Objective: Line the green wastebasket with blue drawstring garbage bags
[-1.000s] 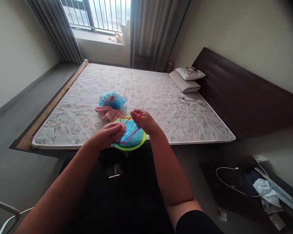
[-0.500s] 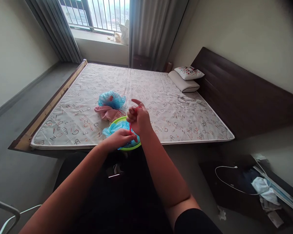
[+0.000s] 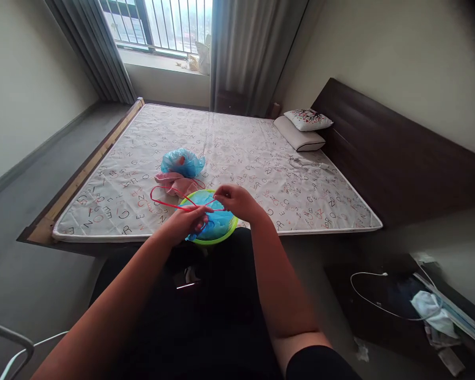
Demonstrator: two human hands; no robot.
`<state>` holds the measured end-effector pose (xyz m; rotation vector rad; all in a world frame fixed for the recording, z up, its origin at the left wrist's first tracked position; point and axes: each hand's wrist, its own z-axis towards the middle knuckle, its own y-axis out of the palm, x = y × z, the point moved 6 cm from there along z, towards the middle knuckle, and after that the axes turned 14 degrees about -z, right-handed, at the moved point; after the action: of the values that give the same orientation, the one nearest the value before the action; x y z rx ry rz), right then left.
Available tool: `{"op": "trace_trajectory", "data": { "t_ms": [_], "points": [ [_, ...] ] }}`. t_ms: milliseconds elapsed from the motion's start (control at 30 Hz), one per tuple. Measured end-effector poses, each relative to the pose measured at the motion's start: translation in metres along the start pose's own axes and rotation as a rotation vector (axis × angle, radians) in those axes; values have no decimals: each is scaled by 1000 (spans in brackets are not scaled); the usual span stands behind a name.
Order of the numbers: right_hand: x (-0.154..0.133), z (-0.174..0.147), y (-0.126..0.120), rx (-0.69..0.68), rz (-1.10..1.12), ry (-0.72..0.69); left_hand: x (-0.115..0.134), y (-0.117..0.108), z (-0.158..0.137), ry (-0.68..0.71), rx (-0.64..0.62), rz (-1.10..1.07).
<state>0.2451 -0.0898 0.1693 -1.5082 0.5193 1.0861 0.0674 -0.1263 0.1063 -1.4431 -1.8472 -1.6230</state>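
A thin red string (image 3: 164,202) makes a loop in the air above the front edge of the mattress. My left hand (image 3: 190,220) pinches it, and the loop sticks out to the left. On the other side my right hand (image 3: 234,200) grips another stretch of the string between thumb and fingers. Below both hands sits a green basket (image 3: 233,228) with a light blue plastic bag (image 3: 217,224) inside it. Just beyond lie a pink cloth (image 3: 178,183) and a second, crumpled blue plastic bag (image 3: 183,162) with something reddish in it.
The patterned mattress (image 3: 237,142) lies on a dark bed frame with a headboard (image 3: 380,132) to the right. Two pillows (image 3: 301,134) rest near it. At the lower right, a dark low surface (image 3: 364,295) holds a white cable (image 3: 374,303) and a pale cloth (image 3: 427,306).
My right hand has come down and to the right from its raised position. The string now spreads into a wide loop on the left, and more of the basket shows.
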Motion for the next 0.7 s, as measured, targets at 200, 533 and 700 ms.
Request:
{"op": "trace_trajectory", "data": {
  "t_ms": [200, 533, 700],
  "points": [
    [-11, -16, 18, 17, 395, 92, 4, -6, 5, 43, 230, -313],
    [-8, -39, 19, 294, -16, 30, 16, 14, -7, -47, 70, -605],
    [-4, -21, 21, 128, 64, -60, 14, 25, -15, -111, -135, -394]
  ]
}}
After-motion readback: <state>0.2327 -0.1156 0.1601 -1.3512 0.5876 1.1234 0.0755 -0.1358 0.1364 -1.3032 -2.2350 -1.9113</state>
